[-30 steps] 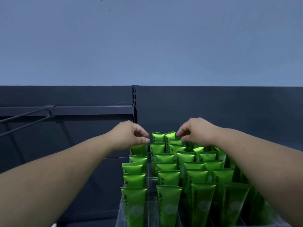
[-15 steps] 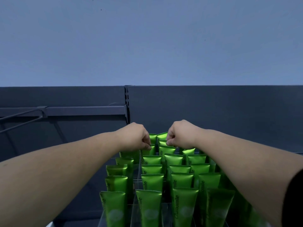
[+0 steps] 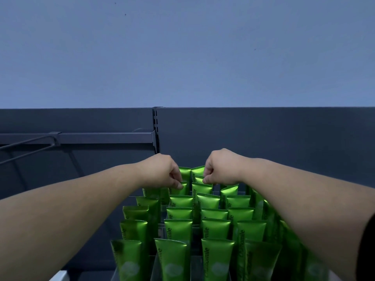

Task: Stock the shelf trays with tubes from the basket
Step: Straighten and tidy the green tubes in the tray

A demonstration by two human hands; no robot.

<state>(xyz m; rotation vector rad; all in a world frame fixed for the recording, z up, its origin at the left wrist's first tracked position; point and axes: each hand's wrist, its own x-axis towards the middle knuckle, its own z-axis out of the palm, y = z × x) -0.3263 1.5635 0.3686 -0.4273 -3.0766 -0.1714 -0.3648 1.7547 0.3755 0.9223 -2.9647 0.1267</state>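
Note:
Several rows of shiny green tubes (image 3: 178, 232) stand upright in clear shelf trays (image 3: 155, 266), running from the bottom of the view back to the dark shelf panel. My left hand (image 3: 162, 171) reaches to the back of the rows, its thumb and fingers pinching the top of a green tube (image 3: 180, 189). My right hand (image 3: 221, 169) is beside it, fingers curled and pinching the top of another rear tube (image 3: 199, 179). The basket is out of view.
A dark shelf back panel (image 3: 263, 134) with a slotted upright (image 3: 155, 126) stands behind the tubes. At the left, a dark rail with a wire bracket (image 3: 30, 142) juts out. A blue-grey wall fills the upper half.
Both hands have come closer together and lower onto the rear tubes. The camera has shifted, so the rows now sit further left and lower in view.

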